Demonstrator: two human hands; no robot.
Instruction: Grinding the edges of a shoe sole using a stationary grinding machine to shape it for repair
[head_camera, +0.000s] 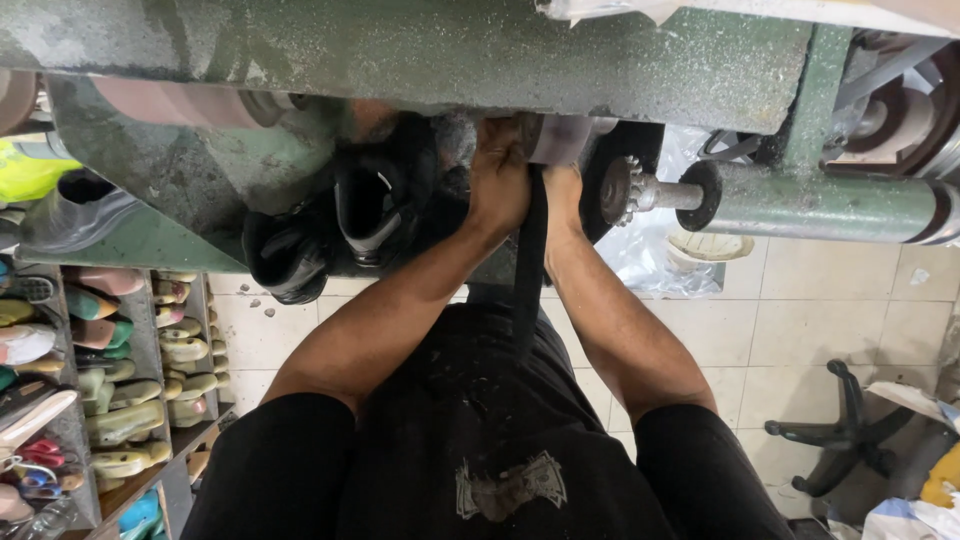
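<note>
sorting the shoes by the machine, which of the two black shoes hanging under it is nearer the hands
The black shoe with white trim, its opening facing the camera. It hangs just beside the left hand; the other plain black shoe hangs lower and farther out.

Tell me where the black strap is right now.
In the head view the black strap runs down the middle of the picture between the left hand and right hand, from the green machine toward the person's lap.
</note>
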